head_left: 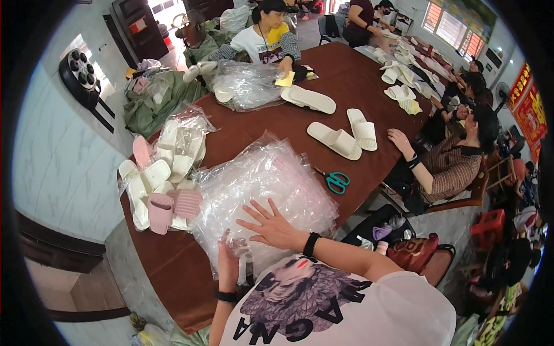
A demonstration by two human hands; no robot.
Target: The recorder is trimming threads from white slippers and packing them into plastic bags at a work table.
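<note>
A broad stack of clear plastic bags (248, 184) lies in front of me, its far right part tinted pink. On top of it my right hand (271, 226) rests palm down, fingers spread. At the near left edge of the stack is my left hand (228, 262), its fingers stretched and apart among the film, some partly covered by it. Left of the stack sits a pile of bagged cream slippers (153, 176). Pink slippers (160, 212) lie at the near side of that pile, touching the bags.
Teal-handled scissors (336, 182) lie right of the stack on the brown tabletop (231, 138). Loose cream slippers (334, 140) are beyond them. Across the table a co-worker (265, 40) handles plastic bags and slippers; another person (461, 155) sits at the right edge, one hand on the table.
</note>
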